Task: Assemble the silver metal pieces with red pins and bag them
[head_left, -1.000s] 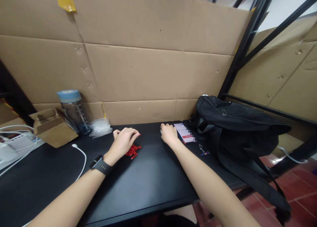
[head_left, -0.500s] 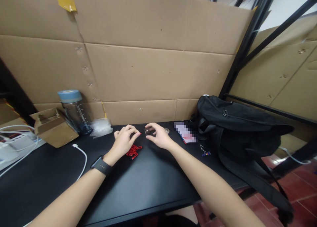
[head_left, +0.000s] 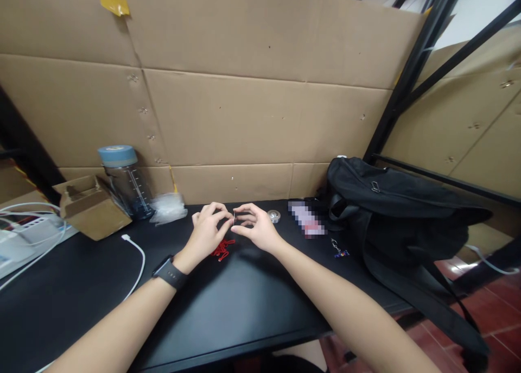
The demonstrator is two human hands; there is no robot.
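Note:
Over the black table [head_left: 240, 297], my left hand [head_left: 207, 229] is closed in a pinch, thumb against fingertips, with a small speck of red at the tips; most of what it holds is hidden. My right hand [head_left: 258, 229] faces it, thumb and fingers curved around a thin pale-edged piece [head_left: 234, 217], seen nearly edge-on. This piece stands between the fingertips of both hands, and I cannot tell whether the left touches it. Below the left fingers lies a heap of red cord [head_left: 223, 249]. Behind the right hand rests a roll of clear tape [head_left: 274, 216].
Left of my hands are a crumpled clear plastic bag [head_left: 167, 207], a blue-lidded bottle [head_left: 128, 183], a cardboard box [head_left: 95, 213] and a white cable [head_left: 138, 253]. To the right are a blurred-out packet [head_left: 307, 219], a keychain [head_left: 340, 251] and a black bag [head_left: 399, 215].
My right hand has moved left, close to the left fingertips. The brownish round piece in it has turned and shows as a thin edge. The view has shifted slightly.

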